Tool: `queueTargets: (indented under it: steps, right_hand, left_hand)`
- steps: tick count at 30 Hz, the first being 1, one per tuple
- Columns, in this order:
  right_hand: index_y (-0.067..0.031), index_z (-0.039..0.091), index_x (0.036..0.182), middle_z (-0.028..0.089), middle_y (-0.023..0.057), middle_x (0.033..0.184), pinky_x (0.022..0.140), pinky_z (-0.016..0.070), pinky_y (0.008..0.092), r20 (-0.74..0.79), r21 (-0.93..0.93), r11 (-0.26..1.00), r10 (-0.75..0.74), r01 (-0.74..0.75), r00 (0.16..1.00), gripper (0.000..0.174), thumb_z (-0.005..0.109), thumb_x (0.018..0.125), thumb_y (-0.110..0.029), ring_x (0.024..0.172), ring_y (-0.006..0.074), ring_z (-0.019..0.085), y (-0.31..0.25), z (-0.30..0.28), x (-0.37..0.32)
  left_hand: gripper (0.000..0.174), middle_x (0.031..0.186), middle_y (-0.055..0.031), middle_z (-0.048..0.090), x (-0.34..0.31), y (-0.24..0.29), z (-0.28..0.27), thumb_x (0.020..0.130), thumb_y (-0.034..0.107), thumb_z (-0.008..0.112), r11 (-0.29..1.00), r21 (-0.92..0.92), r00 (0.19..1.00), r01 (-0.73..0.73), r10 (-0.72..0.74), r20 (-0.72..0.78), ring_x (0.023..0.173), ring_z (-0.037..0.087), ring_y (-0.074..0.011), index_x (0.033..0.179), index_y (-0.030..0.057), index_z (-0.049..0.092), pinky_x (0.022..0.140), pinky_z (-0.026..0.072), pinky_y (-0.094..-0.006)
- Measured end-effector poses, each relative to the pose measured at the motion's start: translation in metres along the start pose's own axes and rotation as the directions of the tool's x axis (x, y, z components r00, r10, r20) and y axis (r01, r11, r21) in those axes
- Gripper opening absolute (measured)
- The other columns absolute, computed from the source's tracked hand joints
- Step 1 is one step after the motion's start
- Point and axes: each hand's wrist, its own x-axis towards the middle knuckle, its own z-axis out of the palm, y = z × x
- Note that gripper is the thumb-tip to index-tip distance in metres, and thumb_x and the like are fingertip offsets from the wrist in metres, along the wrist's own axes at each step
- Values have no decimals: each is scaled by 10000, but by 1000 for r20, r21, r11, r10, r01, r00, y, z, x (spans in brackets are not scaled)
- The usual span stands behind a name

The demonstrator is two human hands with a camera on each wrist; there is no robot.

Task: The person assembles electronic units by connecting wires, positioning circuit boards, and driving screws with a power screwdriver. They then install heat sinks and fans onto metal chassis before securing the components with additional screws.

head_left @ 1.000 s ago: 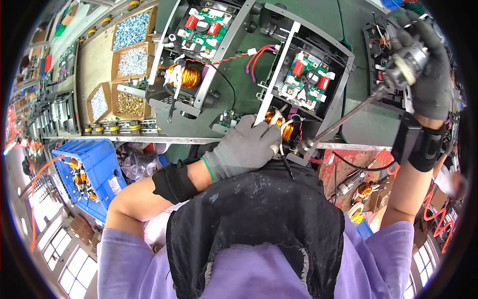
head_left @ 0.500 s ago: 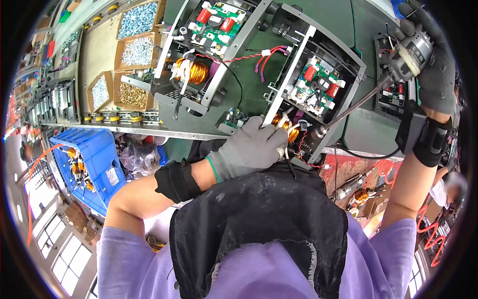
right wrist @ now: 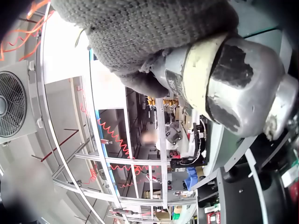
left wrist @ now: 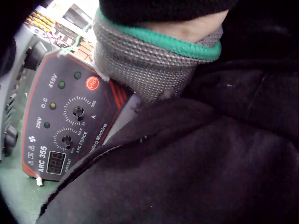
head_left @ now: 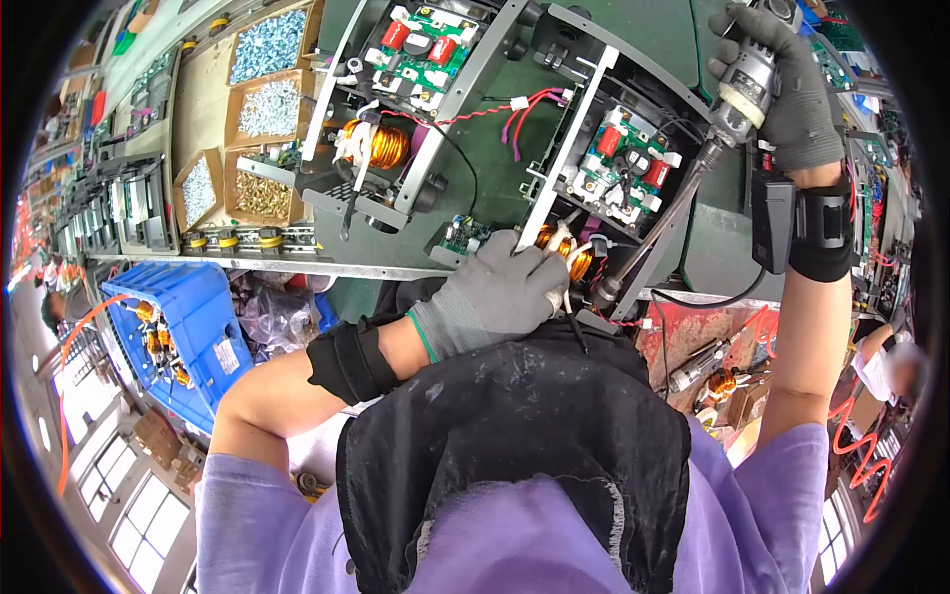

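Observation:
My gloved right hand [head_left: 797, 109] grips a silver power screwdriver [head_left: 740, 99], a pale band round its body in the right wrist view. Its long bit [head_left: 683, 193] slants down to the front of the right-hand welding machine chassis [head_left: 683, 129], ending close beside a copper coil [head_left: 580, 265] with white-sleeved leads. My gloved left hand [head_left: 495, 297] lies over the near left corner of that chassis, fingers curled at the coil and its leads; the fingertips are partly hidden. In the left wrist view its cuff [left wrist: 145, 60] is beside a front panel [left wrist: 70, 116] marked ARC 355.
A second chassis [head_left: 450, 104] with a circuit board and coil stands to the left. Cardboard boxes of screws [head_left: 267, 104] sit beyond it. A blue crate [head_left: 213, 327] of coils is below the bench edge at left. A small circuit board [head_left: 460, 236] lies near my left hand.
My right hand has swung left, bringing the screwdriver to a steeper slant. Its tip stays at the chassis front near the coil. My left hand keeps its place there.

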Motion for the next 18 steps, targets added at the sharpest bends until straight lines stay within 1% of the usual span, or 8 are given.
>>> queueTargets:
  steps: [1,3,7,11,13,14,16,18]
  right_hand:
    - [-77,624,1043,657,38,800,595,572,305,-1,1,1000,0,0,1000,235,566,888,-243,686,140,665,8,-18,13]
    - [-3,586,1088,666,137,1026,665,606,283,252,-4,999,35,-35,967,239,588,900,-150,757,147,669,21,-53,44]
    - [-20,589,1045,671,124,975,667,605,277,108,-65,998,33,-26,994,212,605,891,-165,757,144,666,23,-45,33]
    - [-36,596,1024,673,102,928,639,596,273,-23,-78,997,-12,10,1000,218,628,876,-193,725,149,669,31,-46,34]
    - [-48,603,1011,670,84,863,602,585,269,-80,-154,981,107,-118,991,240,651,854,-223,685,162,670,32,-51,36]
    - [-55,605,999,660,75,809,563,573,268,-109,-160,986,26,-43,994,257,666,837,-245,650,170,667,34,-44,29]
    - [-55,604,1000,660,78,812,557,572,269,-110,-124,991,36,-50,993,253,664,839,-241,646,171,666,37,-48,26]
    - [-54,601,1000,661,81,808,540,565,266,-74,-88,996,25,-32,997,246,658,846,-238,632,176,663,35,-47,17]
  left_hand:
    - [141,868,19,574,0,1,-2,760,222,674,1000,14,1000,9,-9,16,762,569,-167,864,127,680,658,463,-328]
    - [147,876,16,582,-1,0,3,760,223,672,1000,7,1000,-3,3,5,757,569,-162,872,128,681,657,461,-326]
    - [168,906,9,602,4,4,-12,757,218,668,998,9,996,63,-64,70,745,569,-141,901,133,685,675,456,-325]
    - [186,913,4,606,2,-2,-5,756,207,664,999,-22,997,-46,47,60,740,570,-138,925,132,688,683,453,-332]
    - [193,909,-2,606,1,0,-7,756,197,661,999,2,996,-46,46,83,732,571,-132,933,128,691,690,447,-339]
    - [193,909,-2,606,1,-1,-7,756,197,661,999,2,995,-52,52,84,732,571,-132,933,128,691,690,447,-339]
    - [196,901,-3,605,2,-3,-7,755,190,664,985,91,989,-145,143,25,705,568,-130,937,124,692,676,450,-336]
    - [190,893,-5,604,2,-2,-5,754,184,671,988,87,991,-132,131,18,691,567,-130,932,122,692,670,455,-335]
